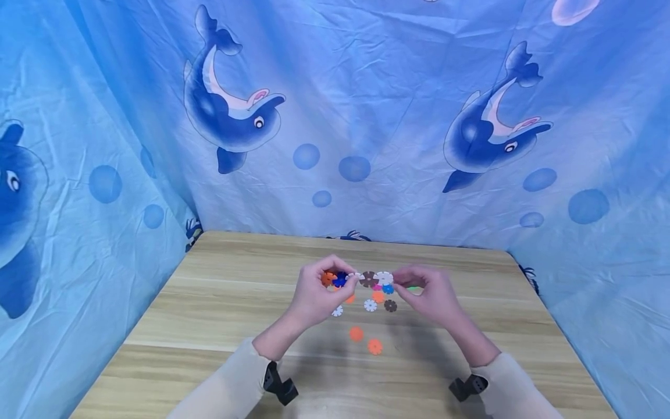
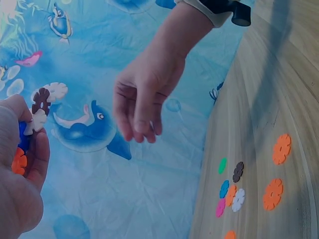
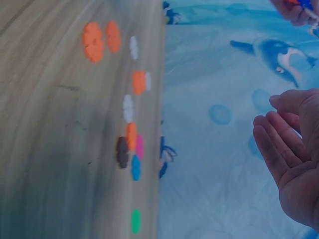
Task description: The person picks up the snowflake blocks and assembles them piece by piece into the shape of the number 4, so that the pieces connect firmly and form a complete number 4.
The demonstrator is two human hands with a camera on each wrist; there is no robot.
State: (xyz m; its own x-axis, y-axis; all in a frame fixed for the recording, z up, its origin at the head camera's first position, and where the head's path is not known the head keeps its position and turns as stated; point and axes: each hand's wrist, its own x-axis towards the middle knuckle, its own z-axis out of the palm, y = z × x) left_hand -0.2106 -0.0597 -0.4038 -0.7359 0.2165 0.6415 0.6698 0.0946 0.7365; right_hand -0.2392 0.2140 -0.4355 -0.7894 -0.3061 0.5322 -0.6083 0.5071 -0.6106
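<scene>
My left hand pinches a row of joined notched plastic discs held up above the table. From left to right the row runs orange, dark blue, white, then a brown disc and a white disc at the free end. In the left wrist view, fingers partly cover the orange and blue discs. My right hand hovers by that free end. The left wrist view shows it apart from the row, fingers loosely bent and holding nothing.
Loose discs lie on the wooden table: two orange ones nearer me, one of them here, and a group with a brown disc, a blue disc and a green disc. A blue dolphin-print cloth hangs behind and at both sides.
</scene>
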